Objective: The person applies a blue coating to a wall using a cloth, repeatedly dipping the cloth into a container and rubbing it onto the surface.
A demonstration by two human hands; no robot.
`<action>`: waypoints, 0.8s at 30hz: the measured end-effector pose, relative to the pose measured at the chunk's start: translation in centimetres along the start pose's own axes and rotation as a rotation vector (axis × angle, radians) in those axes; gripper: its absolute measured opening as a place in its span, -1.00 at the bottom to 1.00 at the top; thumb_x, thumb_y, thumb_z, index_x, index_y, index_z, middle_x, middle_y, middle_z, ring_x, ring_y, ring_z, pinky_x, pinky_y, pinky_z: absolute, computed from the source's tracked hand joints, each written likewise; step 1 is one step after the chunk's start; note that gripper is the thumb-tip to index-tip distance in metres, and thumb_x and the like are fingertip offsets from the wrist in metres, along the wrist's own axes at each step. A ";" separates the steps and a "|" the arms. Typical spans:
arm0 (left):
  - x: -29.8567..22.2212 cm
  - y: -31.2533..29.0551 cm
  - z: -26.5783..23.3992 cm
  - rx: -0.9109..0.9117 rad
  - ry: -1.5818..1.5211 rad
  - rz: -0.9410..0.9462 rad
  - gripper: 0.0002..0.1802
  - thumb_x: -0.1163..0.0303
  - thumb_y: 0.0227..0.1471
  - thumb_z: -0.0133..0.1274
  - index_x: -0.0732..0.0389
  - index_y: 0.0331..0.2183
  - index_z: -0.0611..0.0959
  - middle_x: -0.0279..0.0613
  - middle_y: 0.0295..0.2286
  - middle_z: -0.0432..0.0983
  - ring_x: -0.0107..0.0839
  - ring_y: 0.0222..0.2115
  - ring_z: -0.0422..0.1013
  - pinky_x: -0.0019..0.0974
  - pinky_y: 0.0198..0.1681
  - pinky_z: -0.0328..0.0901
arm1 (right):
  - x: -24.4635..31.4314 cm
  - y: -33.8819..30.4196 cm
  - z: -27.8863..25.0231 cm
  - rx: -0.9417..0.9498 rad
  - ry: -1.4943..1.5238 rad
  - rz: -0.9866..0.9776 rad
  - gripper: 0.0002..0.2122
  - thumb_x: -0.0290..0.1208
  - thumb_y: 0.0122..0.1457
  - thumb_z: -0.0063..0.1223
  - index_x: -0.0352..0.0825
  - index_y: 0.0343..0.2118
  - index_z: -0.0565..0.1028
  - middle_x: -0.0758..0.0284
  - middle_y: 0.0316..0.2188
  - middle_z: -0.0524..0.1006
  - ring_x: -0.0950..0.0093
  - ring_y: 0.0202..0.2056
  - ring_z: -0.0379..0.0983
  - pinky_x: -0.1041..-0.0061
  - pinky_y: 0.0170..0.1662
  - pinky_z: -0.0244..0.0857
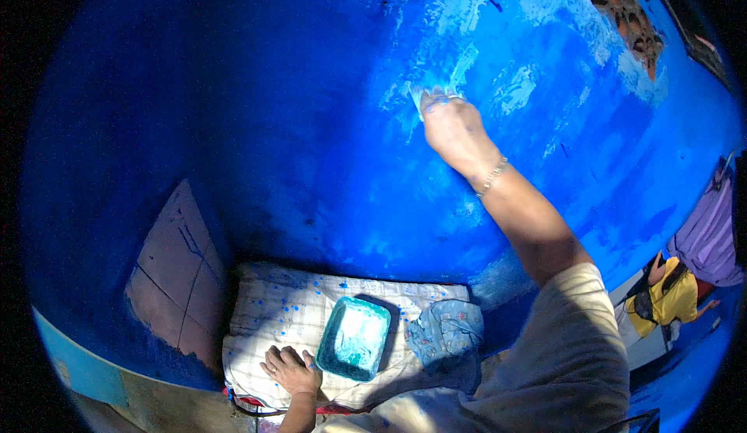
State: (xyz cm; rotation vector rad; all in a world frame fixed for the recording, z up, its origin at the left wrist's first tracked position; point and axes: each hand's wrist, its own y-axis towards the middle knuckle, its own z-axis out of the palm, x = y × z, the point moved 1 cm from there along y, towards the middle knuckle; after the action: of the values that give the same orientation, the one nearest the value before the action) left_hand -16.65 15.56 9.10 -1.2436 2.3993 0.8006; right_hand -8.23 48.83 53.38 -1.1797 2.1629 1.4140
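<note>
My right hand [451, 126], with a bracelet at its wrist, is raised against the blue wall [327, 137]. Its fingers close round a putty knife [417, 100], whose pale, smeared blade shows at the fingertips; the handle is hidden. Streaks of light blue paste [517, 88] mark the wall around and above it. Low down, my left hand [289, 369] lies with fingers spread on a white checked cloth [272, 297] spotted with blue. Close beside it stands a teal plastic tub [320, 343], its inside coated with whitish paste.
A crumpled blue patterned cloth [447, 332] lies right of the tub. Pinkish tiles [183, 277] cover part of the left wall. Exposed brick [622, 17] shows at the upper right. Yellow cloth [671, 297] and purple cloth [712, 227] are at the far right.
</note>
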 end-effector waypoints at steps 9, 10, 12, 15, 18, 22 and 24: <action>-0.3 0.0 0.0 0.002 0.010 0.024 -0.54 0.11 -0.13 -0.02 0.29 -0.26 0.44 0.17 -0.06 0.19 0.06 0.05 0.06 0.24 0.15 -0.22 | -5.8 3.5 1.0 -0.428 -0.345 0.063 -0.65 -0.46 0.03 -0.15 -0.45 -0.10 0.42 0.03 -0.19 0.49 0.15 -0.13 0.42 0.20 -0.02 0.24; 0.0 0.0 0.1 0.000 0.009 0.022 -0.54 0.11 -0.12 -0.02 0.29 -0.27 0.45 0.17 -0.06 0.20 0.06 0.05 0.06 0.24 0.15 -0.21 | -4.1 1.7 2.3 -0.307 -0.380 0.094 -0.64 -0.44 0.03 -0.15 -0.50 -0.11 0.42 0.00 -0.17 0.48 0.10 -0.09 0.38 0.15 0.02 0.19; 0.3 -0.3 -0.3 -0.011 0.015 -0.021 -0.55 0.10 -0.12 -0.03 0.29 -0.29 0.46 0.18 -0.07 0.20 0.06 0.04 0.08 0.24 0.16 -0.21 | -0.3 -0.1 -0.4 -0.007 0.021 0.114 -0.66 -0.48 0.01 -0.15 -0.43 -0.12 0.45 0.06 -0.17 0.50 0.15 -0.12 0.43 0.22 -0.06 0.28; 0.3 -0.2 0.6 -0.021 0.018 0.007 -0.56 0.11 -0.12 -0.03 0.30 -0.31 0.46 0.18 -0.08 0.21 0.06 0.03 0.10 0.23 0.15 -0.21 | -4.5 -1.4 -2.3 0.046 0.306 0.078 -0.63 -0.58 -0.01 -0.13 -0.23 -0.09 0.47 0.15 -0.18 0.51 0.19 -0.22 0.48 0.28 -0.16 0.38; -0.4 -0.1 0.4 -0.031 0.005 0.015 -0.57 0.12 -0.13 -0.02 0.30 -0.31 0.46 0.17 -0.09 0.21 0.05 0.02 0.11 0.22 0.15 -0.20 | -10.2 0.6 -6.0 -0.489 0.073 0.038 -0.57 -0.63 -0.06 -0.11 -0.13 -0.08 0.49 0.26 -0.12 0.50 0.24 -0.12 0.44 0.32 -0.05 0.33; -0.3 0.0 0.1 -0.026 0.029 0.015 -0.57 0.12 -0.11 -0.03 0.30 -0.30 0.44 0.17 -0.09 0.21 0.05 0.02 0.11 0.21 0.15 -0.19 | -16.8 4.0 -8.2 -0.687 -0.080 0.052 -0.66 -0.62 -0.06 -0.19 -0.34 -0.19 0.52 0.12 -0.16 0.50 0.21 -0.12 0.43 0.34 -0.05 0.31; -0.1 -0.1 0.3 -0.034 0.053 0.020 -0.57 0.11 -0.10 -0.05 0.28 -0.28 0.43 0.16 -0.09 0.21 0.06 0.02 0.11 0.22 0.15 -0.18 | -18.1 5.3 -8.2 -0.646 -0.061 0.004 -0.60 -0.64 -0.11 -0.17 -0.30 -0.15 0.51 0.14 -0.15 0.50 0.22 -0.07 0.41 0.34 0.02 0.26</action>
State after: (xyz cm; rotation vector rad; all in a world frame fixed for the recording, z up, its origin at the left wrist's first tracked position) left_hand -16.53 15.71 8.90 -1.2710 2.4538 0.8281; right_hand 0.36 51.20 71.92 -1.2934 1.7034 2.2094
